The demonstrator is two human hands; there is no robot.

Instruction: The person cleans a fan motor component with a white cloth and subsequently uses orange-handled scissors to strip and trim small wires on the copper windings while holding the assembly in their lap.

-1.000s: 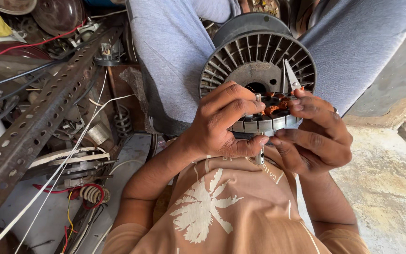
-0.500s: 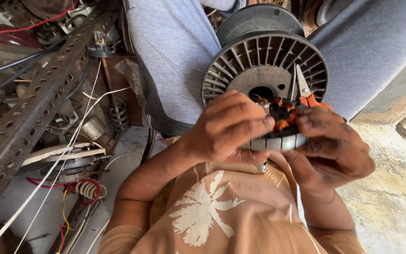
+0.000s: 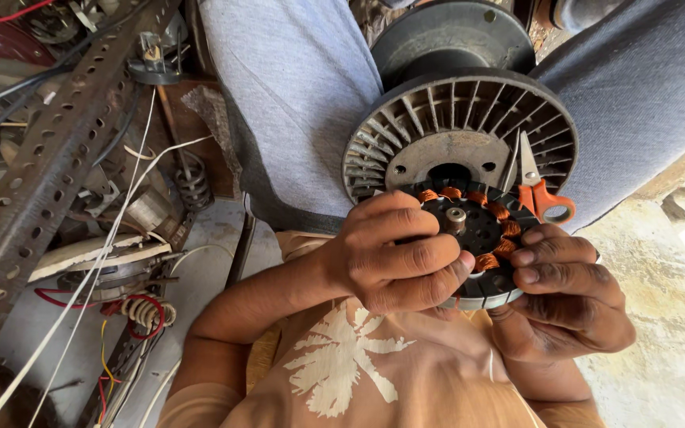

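Gripping wound motor stator (image 3: 477, 238) in both hands, above my lap. My left hand (image 3: 394, 254) curled over its left rim, fingers closed on it. My right hand (image 3: 564, 305) cups right rim from below. Orange-handled scissors (image 3: 537, 186) lie on finned rotor housing (image 3: 457, 131) just behind. Perforated steel angle (image 3: 49, 166) far left.

A perforated metal bar (image 3: 37, 186) runs diagonally across the left side of the frame. A white wire (image 3: 97, 273) crosses below it. At lower left lies a coil (image 3: 146, 311) with red wire. A spring (image 3: 192, 182) stands near the upper middle left. A grey finned disc (image 3: 460, 131) fills the upper centre, and orange scissors (image 3: 539, 186) lean on its right part. A concrete floor (image 3: 667, 317) shows at right.
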